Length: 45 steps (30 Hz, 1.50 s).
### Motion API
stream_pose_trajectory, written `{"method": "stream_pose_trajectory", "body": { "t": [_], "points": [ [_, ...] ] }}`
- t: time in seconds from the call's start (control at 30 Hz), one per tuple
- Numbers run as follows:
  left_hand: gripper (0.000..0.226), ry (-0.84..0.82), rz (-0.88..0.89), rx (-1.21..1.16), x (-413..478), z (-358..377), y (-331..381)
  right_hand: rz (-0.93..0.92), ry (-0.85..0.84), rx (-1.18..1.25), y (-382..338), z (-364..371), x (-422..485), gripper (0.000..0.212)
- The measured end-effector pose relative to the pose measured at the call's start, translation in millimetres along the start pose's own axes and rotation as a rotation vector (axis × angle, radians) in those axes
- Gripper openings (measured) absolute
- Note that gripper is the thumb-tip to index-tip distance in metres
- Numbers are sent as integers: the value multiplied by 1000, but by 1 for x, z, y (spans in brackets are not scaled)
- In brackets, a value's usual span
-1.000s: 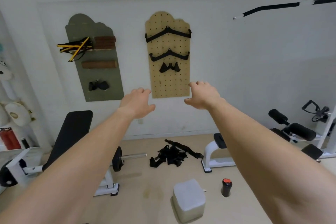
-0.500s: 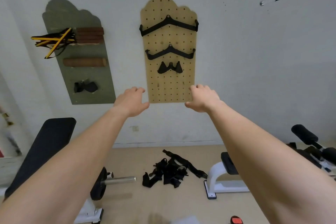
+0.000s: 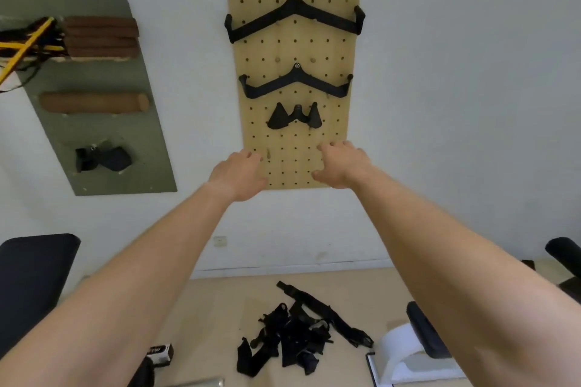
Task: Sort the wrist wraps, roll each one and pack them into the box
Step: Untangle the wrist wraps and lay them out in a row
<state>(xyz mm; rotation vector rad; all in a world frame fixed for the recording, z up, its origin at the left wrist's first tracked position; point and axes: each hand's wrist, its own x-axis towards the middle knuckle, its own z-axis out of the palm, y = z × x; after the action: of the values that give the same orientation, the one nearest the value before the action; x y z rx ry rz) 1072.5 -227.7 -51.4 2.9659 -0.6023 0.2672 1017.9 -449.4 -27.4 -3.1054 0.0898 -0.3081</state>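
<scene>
Tan floor (image 3: 213, 308) below, white wall (image 3: 456, 104) above. Wooden pegboard (image 3: 295, 50) dead ahead on the wall, carrying black cable handles (image 3: 295, 16). Black bench pad (image 3: 31, 276) far left, white machine frame (image 3: 399, 352) low right. One tangled black heap of wrist wraps (image 3: 295, 336) on the floor between pad and frame, nearer the frame. No box in view. Raised against the pegboard's lower part, well apart from the heap: left hand (image 3: 239, 176) and right hand (image 3: 342, 166), each grip slack, fingers loosely bent, holding nothing. Small black-and-white labelled item (image 3: 160, 353) on the floor left of the heap, too cropped to name.

Likely trouble: straps interlocked, so apt to come up several at once. Fastener ends probably clingy, bad for sorting. Longest strap trailing toward the frame, liable to catch on its foot. With the box out of sight, risk of rolled wraps set down loose and unrolling.

Room: open floor in front of and left of the heap, good for laying out. Tight on the right against the frame. Wall near behind the heap, little space there. Bench pad edge well clear at left.
</scene>
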Motion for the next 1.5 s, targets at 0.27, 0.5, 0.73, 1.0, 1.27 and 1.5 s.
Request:
{"method": "stream_pose_trajectory", "body": {
  "t": [0.27,0.5,0.73,1.0,1.27,1.5],
  "points": [
    [61,-35,38,-6,119,21,-27,7,-5,27,7,29,134,66],
    [59,-74,-14,-27,205,57,-23,-29,-32,25,49,68,226,66],
    [62,-100,-128,-43,293,116,-8,-102,-91,55,114,129,327,64],
    [63,-251,-260,-51,350,246,-20,-150,-245,103,146,261,398,66],
    [60,-422,-237,-115,357,495,-51,-135,-421,141,128,513,406,66],
    [63,-630,-257,-185,310,754,-77,-153,-608,136,116,779,360,67]
  ]
}}
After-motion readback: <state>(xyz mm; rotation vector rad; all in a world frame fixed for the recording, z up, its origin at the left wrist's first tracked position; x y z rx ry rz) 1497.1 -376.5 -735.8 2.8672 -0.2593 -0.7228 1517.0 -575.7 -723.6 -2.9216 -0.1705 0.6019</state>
